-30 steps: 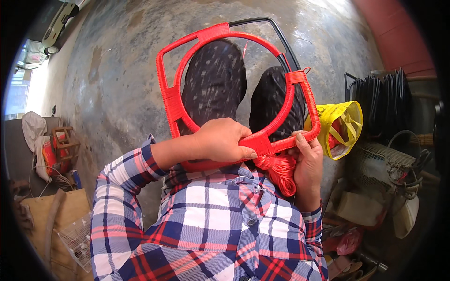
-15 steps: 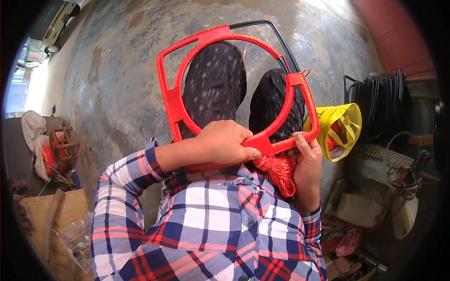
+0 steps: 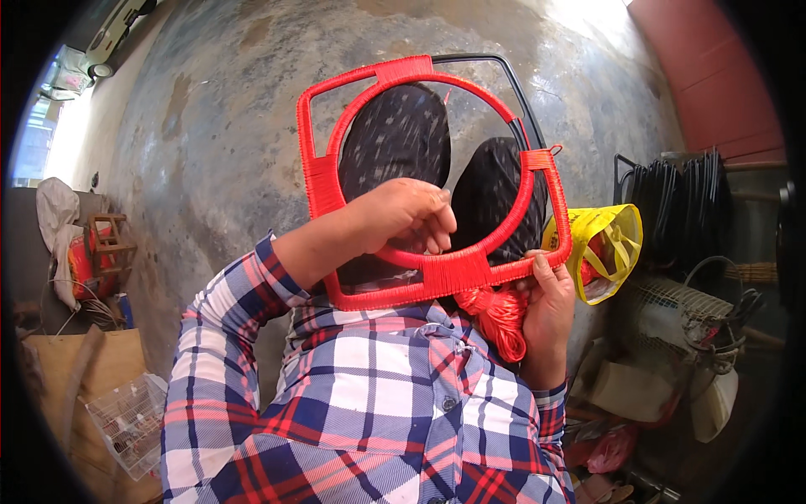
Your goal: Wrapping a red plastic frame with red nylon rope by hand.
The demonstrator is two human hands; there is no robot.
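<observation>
I hold a red cord-wrapped frame [image 3: 320, 181], a rounded square with a ring inside, over my lap. My left hand [image 3: 401, 217] grips the lower part of the inner ring, fingers curled through the opening. My right hand [image 3: 550, 304] pinches the frame's lower right edge and also holds a bundle of red cord [image 3: 502, 317] that hangs under the bottom bar. The frame's top right corner is bare black metal [image 3: 506, 77]. My knees in dark patterned cloth [image 3: 395, 134] show through the ring.
A yellow plastic bag [image 3: 606, 244] lies to the right of the frame. Black wire frames [image 3: 682, 197] stand further right, above a white mesh basket [image 3: 672, 315]. A wire cage [image 3: 126, 413] and a small wooden stool [image 3: 107, 244] are at left on concrete floor [image 3: 218, 126].
My left hand has slid up a little on the inner ring, fingers now curled further into the opening. The frame and my right hand have barely shifted.
</observation>
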